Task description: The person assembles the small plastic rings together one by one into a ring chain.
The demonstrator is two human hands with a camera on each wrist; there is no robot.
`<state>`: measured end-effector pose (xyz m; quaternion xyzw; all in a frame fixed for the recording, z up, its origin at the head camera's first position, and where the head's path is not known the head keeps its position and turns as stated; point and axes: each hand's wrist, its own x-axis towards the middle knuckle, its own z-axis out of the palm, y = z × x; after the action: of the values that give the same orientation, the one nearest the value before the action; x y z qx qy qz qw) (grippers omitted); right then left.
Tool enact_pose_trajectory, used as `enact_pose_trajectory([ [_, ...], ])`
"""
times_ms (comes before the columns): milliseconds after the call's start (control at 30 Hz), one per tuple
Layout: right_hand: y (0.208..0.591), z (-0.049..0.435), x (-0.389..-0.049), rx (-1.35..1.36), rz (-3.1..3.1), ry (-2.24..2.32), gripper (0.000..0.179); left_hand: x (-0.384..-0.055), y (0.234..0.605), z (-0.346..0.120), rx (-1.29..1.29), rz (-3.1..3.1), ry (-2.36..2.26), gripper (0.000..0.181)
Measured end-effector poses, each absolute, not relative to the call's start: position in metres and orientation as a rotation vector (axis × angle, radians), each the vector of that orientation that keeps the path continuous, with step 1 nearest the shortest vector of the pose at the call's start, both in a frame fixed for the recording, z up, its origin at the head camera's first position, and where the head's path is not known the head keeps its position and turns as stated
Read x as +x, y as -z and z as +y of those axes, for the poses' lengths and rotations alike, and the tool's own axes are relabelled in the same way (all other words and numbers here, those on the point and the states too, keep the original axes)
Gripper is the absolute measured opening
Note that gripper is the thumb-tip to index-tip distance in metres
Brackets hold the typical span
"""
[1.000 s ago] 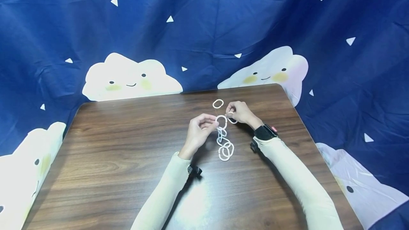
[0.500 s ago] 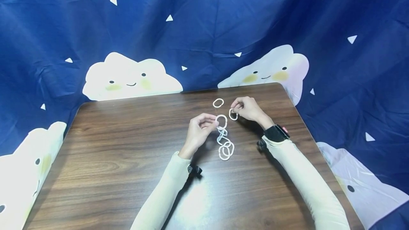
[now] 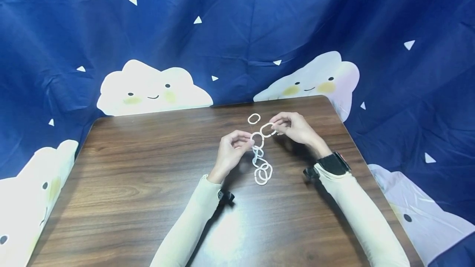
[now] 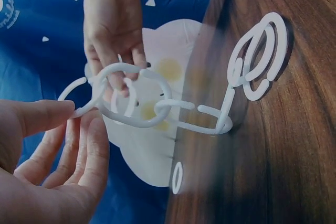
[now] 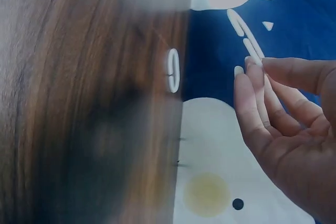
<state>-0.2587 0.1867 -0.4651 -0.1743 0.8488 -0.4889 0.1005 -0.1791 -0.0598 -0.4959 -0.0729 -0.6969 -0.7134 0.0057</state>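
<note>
My left hand [image 3: 230,151] pinches the top white plastic chain link [image 4: 97,98] between thumb and fingers. From it hangs a chain of several linked C-shaped links [image 4: 134,124], the lowest resting on the table. To the right, my right hand [image 3: 297,129] holds a separate white link [image 5: 251,34] by one end with thumb and fingertips. That link is raised above the table, tilted, with a narrow gap in its side. In the head view its near end overlaps the top of the chain; whether they touch I cannot tell.
One loose white link [image 5: 177,71] lies flat on the wooden table [image 3: 148,184] beyond both hands, close to the far edge. A blue curtain [image 3: 230,19] with clouds and triangles hangs behind the table.
My right hand has moved right and slightly away, and its fingers have shifted on the separate link, which now points left toward the chain. My left hand has barely moved.
</note>
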Motion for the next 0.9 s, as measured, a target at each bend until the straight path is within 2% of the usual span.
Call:
enact_pose_trajectory([
  [900,0.441,0.178,-0.222,-0.548,2.327,1.74,0.026,-0.173,0.492,-0.06,-0.175,-2.117,2.292,0.019],
])
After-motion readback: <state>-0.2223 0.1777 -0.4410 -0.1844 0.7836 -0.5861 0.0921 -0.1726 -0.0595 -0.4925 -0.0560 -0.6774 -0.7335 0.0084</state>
